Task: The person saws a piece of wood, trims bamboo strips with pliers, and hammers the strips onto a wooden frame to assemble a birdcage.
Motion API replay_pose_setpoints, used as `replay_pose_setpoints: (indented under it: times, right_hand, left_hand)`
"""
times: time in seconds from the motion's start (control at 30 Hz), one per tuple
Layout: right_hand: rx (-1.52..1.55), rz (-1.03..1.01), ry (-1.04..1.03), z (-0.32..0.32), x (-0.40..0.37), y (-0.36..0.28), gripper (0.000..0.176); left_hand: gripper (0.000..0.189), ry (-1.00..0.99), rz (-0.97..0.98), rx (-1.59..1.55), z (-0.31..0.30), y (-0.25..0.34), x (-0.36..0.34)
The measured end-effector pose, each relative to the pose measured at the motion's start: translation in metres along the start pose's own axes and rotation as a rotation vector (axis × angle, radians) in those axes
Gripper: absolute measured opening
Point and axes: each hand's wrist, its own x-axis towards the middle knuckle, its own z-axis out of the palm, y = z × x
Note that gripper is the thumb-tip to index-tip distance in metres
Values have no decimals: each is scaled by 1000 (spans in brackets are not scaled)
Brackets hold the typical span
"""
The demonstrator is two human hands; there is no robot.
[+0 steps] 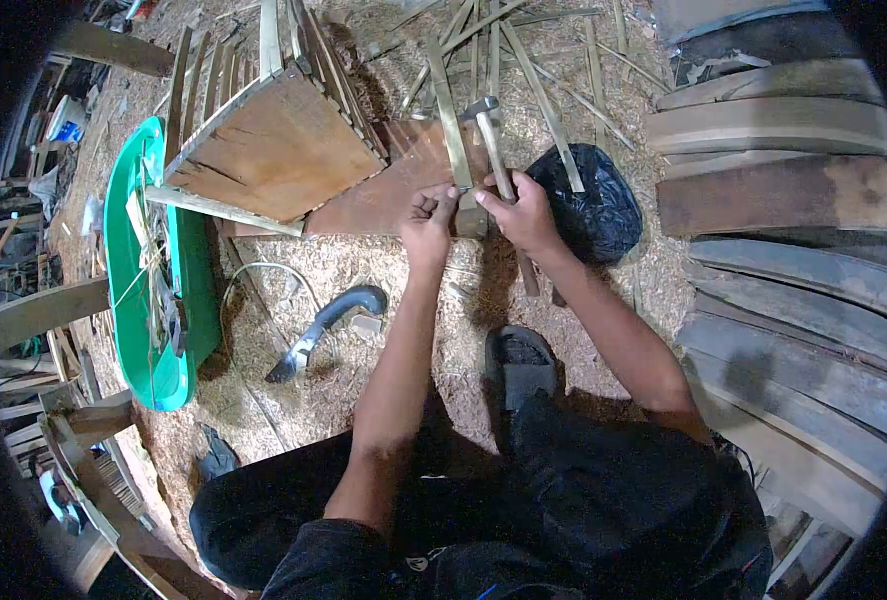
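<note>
One hammer [494, 145] sits in the right hand's closed grip [526, 212], its head jutting out beyond

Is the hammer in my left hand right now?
No, the right hand grips the hammer by its handle, while the left hand is at the near end of a wooden strip.

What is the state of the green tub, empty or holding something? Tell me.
Holding something: thin pale strips lie inside the green tub, seen through its open mouth. How full it is, I cannot tell.
</note>
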Motion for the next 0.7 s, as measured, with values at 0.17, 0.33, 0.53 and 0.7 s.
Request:
replay_pose_setpoints:
  times: [0.17, 0.33, 0.53, 0.7]
  right_hand:
    - [81, -21, 48, 4, 8, 0, 24]
    - [37, -248, -9, -1, 19, 13, 24]
    - [-96, -265, -50, -8, 14, 10, 24]
    - [-131, 22, -134, -22, 0, -2, 32]
  left_hand:
    - [11, -43, -31, 115, 3, 1, -5]
    - [12, -116, 132, 523, 3, 6, -6]
    - [15, -109, 262, 607, -3, 5, 7]
    - [19, -85, 118, 585, -9, 3, 9]
